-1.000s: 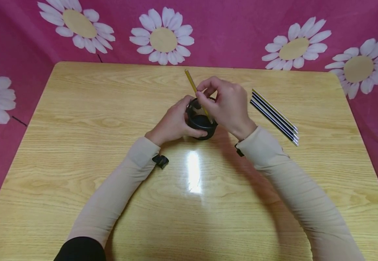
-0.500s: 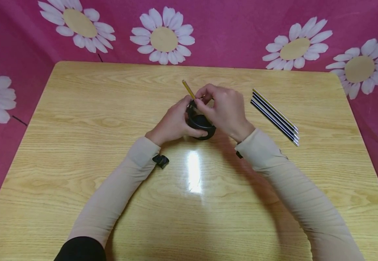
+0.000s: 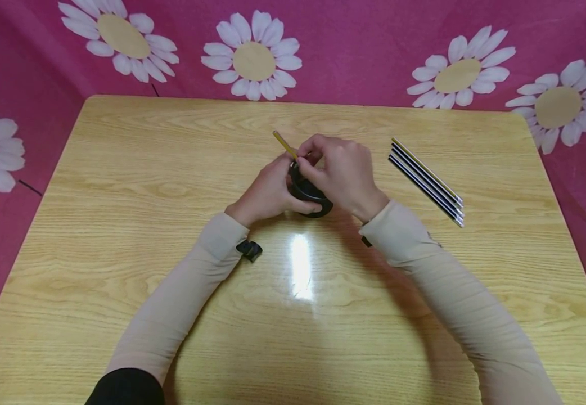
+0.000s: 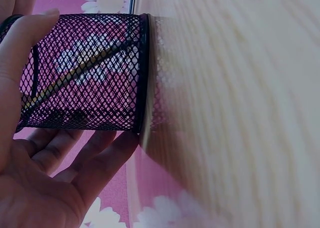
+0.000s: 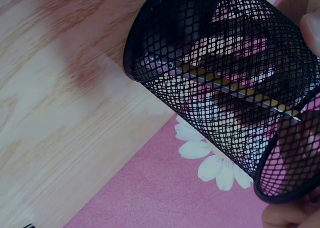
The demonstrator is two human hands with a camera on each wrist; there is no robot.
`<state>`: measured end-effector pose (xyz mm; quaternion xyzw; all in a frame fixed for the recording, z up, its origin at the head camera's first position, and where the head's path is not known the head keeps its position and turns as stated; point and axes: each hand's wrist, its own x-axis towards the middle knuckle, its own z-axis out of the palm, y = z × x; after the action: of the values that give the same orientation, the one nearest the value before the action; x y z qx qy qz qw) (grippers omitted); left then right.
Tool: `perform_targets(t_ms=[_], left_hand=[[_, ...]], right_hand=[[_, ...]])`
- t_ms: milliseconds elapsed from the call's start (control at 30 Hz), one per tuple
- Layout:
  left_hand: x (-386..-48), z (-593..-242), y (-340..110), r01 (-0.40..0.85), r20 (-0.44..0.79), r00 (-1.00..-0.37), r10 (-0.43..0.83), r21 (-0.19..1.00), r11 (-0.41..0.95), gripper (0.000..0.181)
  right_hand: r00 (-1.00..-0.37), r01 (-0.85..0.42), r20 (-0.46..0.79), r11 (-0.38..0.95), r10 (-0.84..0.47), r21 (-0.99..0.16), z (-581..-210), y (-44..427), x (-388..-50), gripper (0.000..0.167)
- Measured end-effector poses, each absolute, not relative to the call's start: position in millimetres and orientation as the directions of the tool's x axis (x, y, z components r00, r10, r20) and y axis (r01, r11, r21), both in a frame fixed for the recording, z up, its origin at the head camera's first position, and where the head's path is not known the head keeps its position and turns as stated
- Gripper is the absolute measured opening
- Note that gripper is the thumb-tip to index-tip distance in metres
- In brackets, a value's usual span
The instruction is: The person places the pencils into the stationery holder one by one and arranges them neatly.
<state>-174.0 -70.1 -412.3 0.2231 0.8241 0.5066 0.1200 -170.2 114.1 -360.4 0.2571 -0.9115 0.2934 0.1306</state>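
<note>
A black wire-mesh pencil cup (image 3: 325, 209) stands upright on the table, its base flat on the wood in the left wrist view. My left hand (image 3: 269, 188) grips it from the left, thumb on the near side and fingers round the far side. Over the rim, my right hand (image 3: 346, 174) pinches a yellow pencil (image 3: 284, 144) between thumb and forefinger. Through the mesh in the right wrist view the pencil (image 5: 235, 90) leans diagonally inside the cup, its lower end close to the bottom. The right hand hides part of the rim.
To the right, several pencils (image 3: 424, 181), dark ones and a yellow one, lie side by side at a slant. The wooden table (image 3: 136, 146) ends at the back against a pink cloth (image 3: 354, 50) with white daisies. Light glares off the table in front of the cup.
The right hand has lowered the yellow pencil further into the cup and shifted slightly left. The pencil's upper end now tilts more to the left. Left hand and cup have stayed put.
</note>
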Motion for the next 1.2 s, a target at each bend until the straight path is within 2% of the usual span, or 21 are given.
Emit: perform_targets(t_ms=[367,633,867,1200], left_hand=[[-174,-411,-70,0.257,0.039,-0.869,0.494,0.889,0.380,0.082],[-175,-413,-70,0.263,0.050,-0.868,0.494,0.890,0.372,0.082],[-177,-413,-69,0.279,0.074,-0.864,0.498,0.894,0.351,0.089],[-176,-412,-69,0.277,0.078,-0.870,0.487,0.894,0.352,0.092]], right_hand=[[-0.839,-0.538,0.388,0.691,-0.381,-0.483,-360,115,-169,0.013],[-0.806,-0.577,0.468,0.664,-0.364,-0.477,-355,121,-169,0.012],[-0.787,-0.579,0.522,0.683,-0.327,-0.445,-349,134,-173,0.013],[-0.817,-0.520,0.506,0.733,-0.276,-0.440,-346,161,-174,0.014]])
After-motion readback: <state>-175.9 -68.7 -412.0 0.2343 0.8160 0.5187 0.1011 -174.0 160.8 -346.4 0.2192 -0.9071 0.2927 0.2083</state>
